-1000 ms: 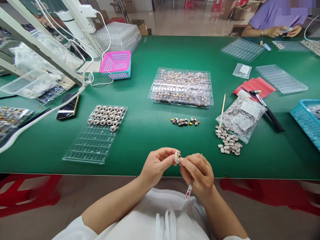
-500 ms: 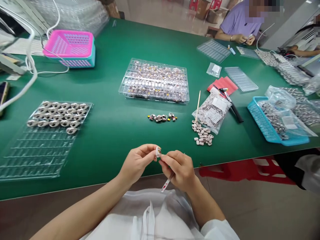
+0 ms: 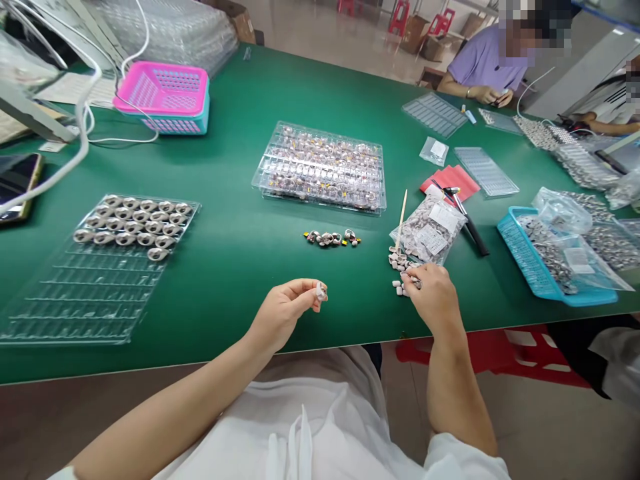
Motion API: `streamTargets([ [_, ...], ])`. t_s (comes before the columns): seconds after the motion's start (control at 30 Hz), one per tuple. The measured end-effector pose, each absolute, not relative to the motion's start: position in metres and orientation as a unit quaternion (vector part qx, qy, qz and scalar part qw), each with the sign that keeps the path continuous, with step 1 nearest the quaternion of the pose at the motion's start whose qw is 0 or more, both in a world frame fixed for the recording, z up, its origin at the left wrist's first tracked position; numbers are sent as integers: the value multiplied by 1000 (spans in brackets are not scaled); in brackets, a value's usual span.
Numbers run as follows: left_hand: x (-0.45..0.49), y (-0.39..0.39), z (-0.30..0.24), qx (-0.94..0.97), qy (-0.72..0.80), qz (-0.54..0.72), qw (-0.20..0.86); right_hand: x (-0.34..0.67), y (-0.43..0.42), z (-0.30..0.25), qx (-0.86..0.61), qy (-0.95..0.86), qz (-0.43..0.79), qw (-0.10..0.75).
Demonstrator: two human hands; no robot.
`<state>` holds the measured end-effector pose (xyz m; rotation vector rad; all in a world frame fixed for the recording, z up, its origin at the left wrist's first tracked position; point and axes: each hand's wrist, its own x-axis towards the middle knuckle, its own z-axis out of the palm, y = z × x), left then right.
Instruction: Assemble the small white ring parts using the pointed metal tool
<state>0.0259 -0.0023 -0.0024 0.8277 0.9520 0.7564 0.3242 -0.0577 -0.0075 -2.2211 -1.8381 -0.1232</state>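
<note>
My left hand (image 3: 283, 310) is closed above the front edge of the table. Thumb and fingertips pinch a small whitish part (image 3: 321, 292) with a darker inside. To the right, my right hand (image 3: 434, 299) reaches down to a pile of small beige caps (image 3: 397, 257), fingertips pressed together among them. What those fingers hold is hidden. Beyond my left hand lies a short row of small ring-like parts (image 3: 330, 238) with yellow and dark bits. A clear bag of beige caps (image 3: 431, 227) rests behind the pile, with a thin wooden stick (image 3: 403, 217) beside it.
A clear tray of ring-shaped parts (image 3: 131, 223) lies at left, a filled clear tray (image 3: 320, 167) in the middle. A pink basket (image 3: 163, 93) stands far left, a blue basket (image 3: 533, 267) at right. A black-handled tool (image 3: 473, 230) lies near it. A person in purple (image 3: 487, 67) sits opposite.
My right hand has left the part in my left hand and moved right to the beige caps. The flat white stick it held is no longer visible. My left hand keeps its part.
</note>
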Motion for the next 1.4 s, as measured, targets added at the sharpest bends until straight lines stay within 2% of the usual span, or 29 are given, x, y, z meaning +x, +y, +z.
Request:
streamTargets([
  [0.13, 27, -2, 0, 362, 448, 343, 742, 317, -46, -12, -774, -630, -46, 44],
  [0.27, 23, -3, 0, 353, 441, 335, 754, 315, -37, -18, -774, -626, -87, 37],
  [0.37, 16, -5, 0, 358, 451, 324, 750, 309, -37, -14, -774, -619, -90, 93],
  [0.43, 11, -3, -5, 343, 475, 326, 742, 299, -41, -7, -756, -624, -74, 182],
  [0.5, 9, 2, -11, 331, 478, 323, 747, 282, -48, -1, -739, -639, -78, 201],
  [0.57, 10, 6, -15, 328, 471, 318, 754, 259, -57, 3, -696, -646, 4, 314],
  [0.63, 14, 7, -15, 332, 465, 312, 759, 232, -65, 2, -661, -630, 111, 392],
  [0.73, 17, 5, -12, 340, 474, 304, 753, 193, -73, -10, -622, -573, 236, 480],
  [0.8, 17, 2, -11, 345, 482, 299, 748, 175, -74, -21, -607, -540, 261, 522],
  [1.03, 16, -3, -6, 319, 457, 318, 767, 158, -70, -29, -586, -539, 237, 557],
  [1.23, 24, -6, 5, 183, 347, 337, 856, 170, -80, -22, -562, -497, 336, 570],
  [1.4, 23, -7, 4, 153, 327, 340, 868, 172, -76, -28, -519, -538, 325, 580],
])
